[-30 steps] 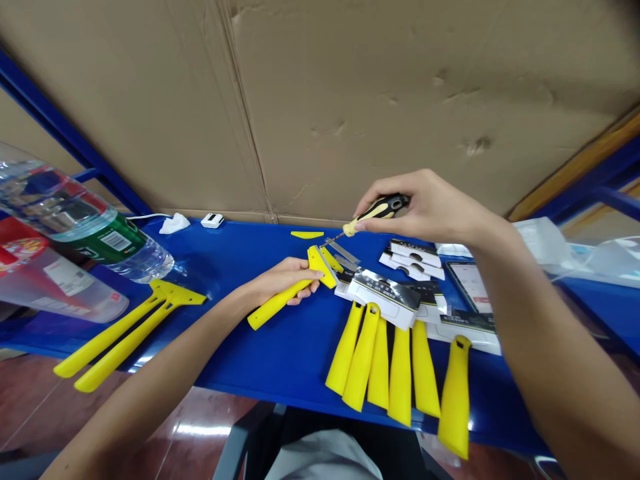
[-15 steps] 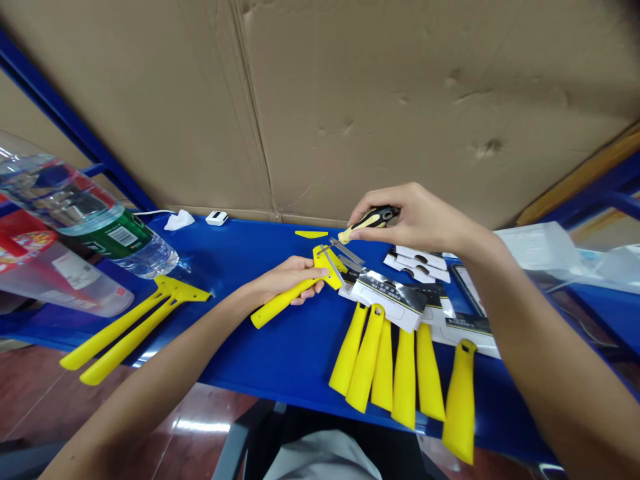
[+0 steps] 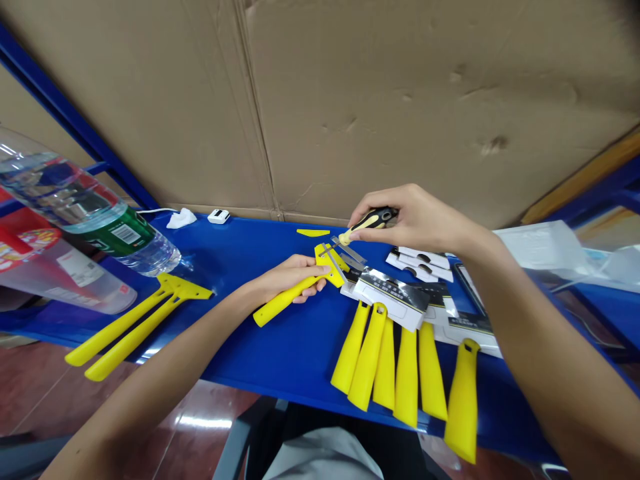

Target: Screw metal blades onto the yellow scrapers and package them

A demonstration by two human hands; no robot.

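My left hand [image 3: 295,278] is closed around a yellow scraper [image 3: 280,301] near its head, thumb on top, with the handle slanting down to the left. Pinched in my right hand [image 3: 400,217] is a screwdriver [image 3: 353,233] with a cream and black handle. Its thin shaft meets the scraper head near one end, where a metal strip lies across. Bare metal blades [image 3: 351,253] lie just right of the head. Behind it on the table rests a thin yellow strip [image 3: 313,233].
Several yellow scrapers with white-and-black sleeves [image 3: 390,297] lie to the right, handles toward me. Two uncovered yellow scrapers [image 3: 135,323] lie at left, by a water bottle [image 3: 115,227] and a plastic cup [image 3: 75,273]. Cardboard [image 3: 375,100] stands behind the blue table [image 3: 250,360].
The view has shifted slightly. Both hands keep their hold, and the screwdriver tip stays at the scraper head; nothing else has visibly moved.
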